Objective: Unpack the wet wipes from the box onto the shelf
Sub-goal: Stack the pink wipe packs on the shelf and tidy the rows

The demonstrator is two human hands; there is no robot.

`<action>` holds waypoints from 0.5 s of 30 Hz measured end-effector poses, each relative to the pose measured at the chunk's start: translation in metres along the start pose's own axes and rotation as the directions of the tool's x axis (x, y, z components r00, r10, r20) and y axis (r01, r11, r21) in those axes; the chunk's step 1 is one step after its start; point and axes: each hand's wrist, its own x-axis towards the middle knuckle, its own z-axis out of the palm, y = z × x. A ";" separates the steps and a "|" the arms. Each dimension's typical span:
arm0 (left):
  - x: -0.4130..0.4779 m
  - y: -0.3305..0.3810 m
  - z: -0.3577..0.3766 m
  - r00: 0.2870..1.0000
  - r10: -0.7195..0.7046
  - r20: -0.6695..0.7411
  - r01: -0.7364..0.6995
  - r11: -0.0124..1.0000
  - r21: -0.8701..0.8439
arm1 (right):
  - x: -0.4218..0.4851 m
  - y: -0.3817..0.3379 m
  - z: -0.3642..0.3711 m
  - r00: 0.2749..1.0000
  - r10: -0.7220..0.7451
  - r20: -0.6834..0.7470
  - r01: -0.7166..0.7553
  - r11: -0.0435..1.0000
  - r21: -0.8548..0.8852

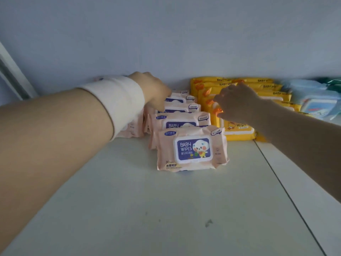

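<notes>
Up on the white shelf [184, 209], from the head view, I see my left hand [154, 89] reaching over the row of pink baby-wipes packs [177, 115] that runs toward the back wall, fingers curled down on a pack near the rear; whether they are clamped on it I cannot tell. My right hand [238, 102] rests on the yellow wipes packs [238, 132] just beside the pink row, fingers loosely bent and touching the wrapper; an actual grip is not visible. The front pink pack [191, 148] stands tilted, nearest the shelf's front edge. Blue packs [313, 100] sit toward the right rear corner. The box is out of view. These packs look soft, slick-wrapped and moderately heavy, so I'd pinch them across the short sides, clear of the flip lid.
</notes>
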 end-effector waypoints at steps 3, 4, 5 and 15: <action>0.007 0.006 0.003 0.995 -0.048 0.084 0.053 0.997 -0.051 | -0.001 0.002 0.012 0.999 -0.034 -0.026 0.036 0.993 0.112; 0.009 0.006 0.004 0.994 -0.055 0.094 0.064 0.993 -0.094 | -0.003 0.001 0.013 0.998 -0.040 -0.047 0.048 0.982 0.182; 0.010 0.006 0.005 0.993 -0.054 0.101 0.069 0.985 -0.157 | -0.005 0.000 0.014 0.996 -0.049 -0.070 0.066 0.961 0.267; 0.048 -0.012 0.028 0.986 -0.060 0.153 0.145 0.759 -0.634 | -0.031 -0.037 0.034 0.990 -0.142 0.000 0.111 0.772 0.626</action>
